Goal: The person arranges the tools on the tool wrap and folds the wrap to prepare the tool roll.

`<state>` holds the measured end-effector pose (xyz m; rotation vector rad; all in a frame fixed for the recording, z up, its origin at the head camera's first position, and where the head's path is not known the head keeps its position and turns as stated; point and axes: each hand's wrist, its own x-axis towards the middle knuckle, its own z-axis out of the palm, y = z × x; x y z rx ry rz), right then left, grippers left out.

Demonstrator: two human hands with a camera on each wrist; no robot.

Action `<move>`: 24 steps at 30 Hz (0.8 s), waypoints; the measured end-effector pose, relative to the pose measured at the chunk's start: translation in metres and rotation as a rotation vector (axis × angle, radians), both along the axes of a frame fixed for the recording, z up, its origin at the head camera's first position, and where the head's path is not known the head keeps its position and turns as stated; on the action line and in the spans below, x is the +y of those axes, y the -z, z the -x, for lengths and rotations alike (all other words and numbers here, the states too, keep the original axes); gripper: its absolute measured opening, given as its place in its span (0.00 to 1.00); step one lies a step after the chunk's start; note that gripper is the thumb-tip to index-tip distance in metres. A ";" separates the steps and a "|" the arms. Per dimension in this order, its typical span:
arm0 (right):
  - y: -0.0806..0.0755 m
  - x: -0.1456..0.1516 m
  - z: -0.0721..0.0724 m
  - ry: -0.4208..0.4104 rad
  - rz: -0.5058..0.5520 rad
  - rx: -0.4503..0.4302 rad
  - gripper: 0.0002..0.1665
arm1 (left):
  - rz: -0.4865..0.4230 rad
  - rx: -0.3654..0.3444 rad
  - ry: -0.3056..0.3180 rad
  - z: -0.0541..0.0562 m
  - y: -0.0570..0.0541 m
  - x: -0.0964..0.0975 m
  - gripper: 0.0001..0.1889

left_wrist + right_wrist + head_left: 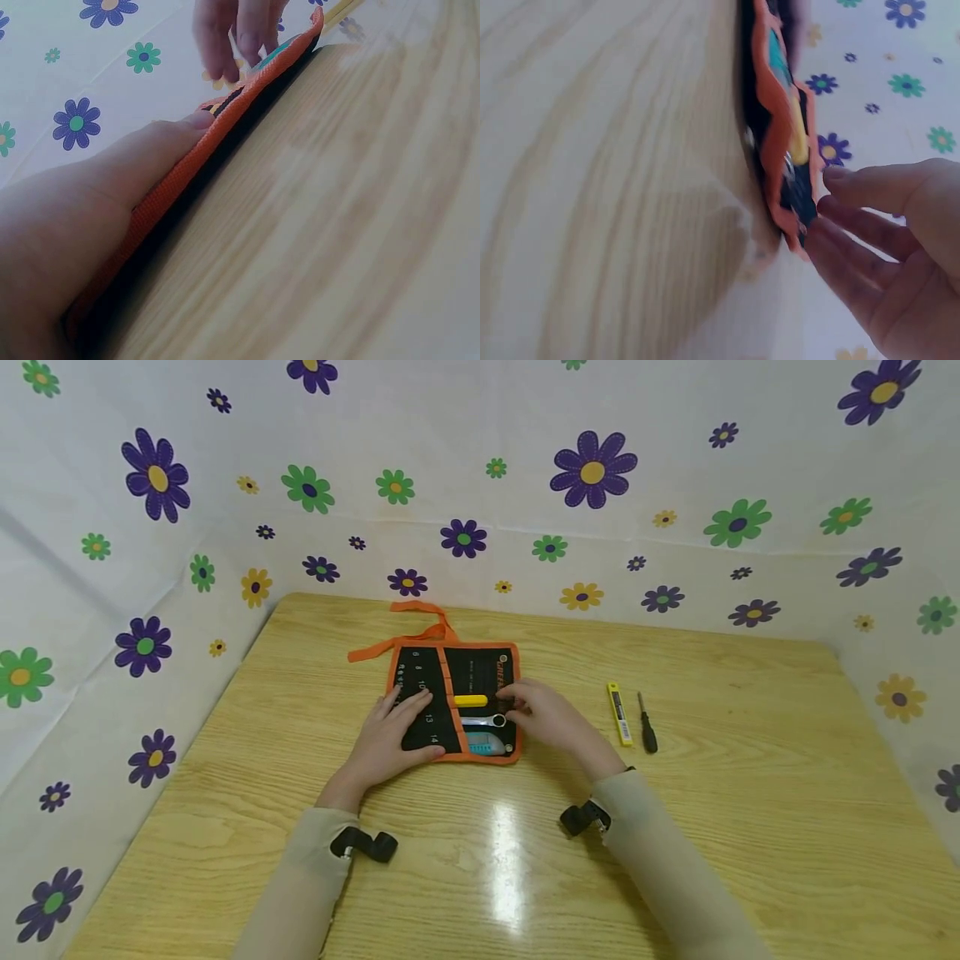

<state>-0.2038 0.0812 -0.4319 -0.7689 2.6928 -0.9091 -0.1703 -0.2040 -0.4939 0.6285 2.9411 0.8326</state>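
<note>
A black tool roll pouch (480, 672) with orange edging lies unfolded, its pocket side marked with sizes. My left hand (390, 731) rests spread on that side, and its thumb lies along the orange border (169, 195) in the left wrist view. Sticking out of the pockets are a yellow handle (471, 701), a ring-ended wrench (487, 721) and a teal tool with a clear end (486, 743). At the pouch's right edge, my right hand (543, 714) has its fingertips close to the yellow handle and wrench. In the right wrist view its thumb and fingers are apart, with nothing between them.
To the right on the wooden table (735, 793) lie a narrow yellow packet (619, 714) and a small black-handled screwdriver (647, 727). Orange tie straps (420, 631) trail from the pouch's far side. A flower-patterned cloth (450, 443) hangs behind the table.
</note>
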 end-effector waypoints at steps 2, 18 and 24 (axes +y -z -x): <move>-0.002 0.009 -0.003 0.057 -0.009 0.018 0.19 | -0.002 0.000 0.002 0.000 -0.001 0.000 0.47; -0.010 0.088 -0.031 0.317 -0.018 0.065 0.20 | 0.002 -0.005 0.000 0.000 -0.001 -0.001 0.48; -0.008 0.101 -0.034 0.386 -0.017 0.055 0.20 | 0.005 -0.012 0.000 0.000 -0.002 0.000 0.48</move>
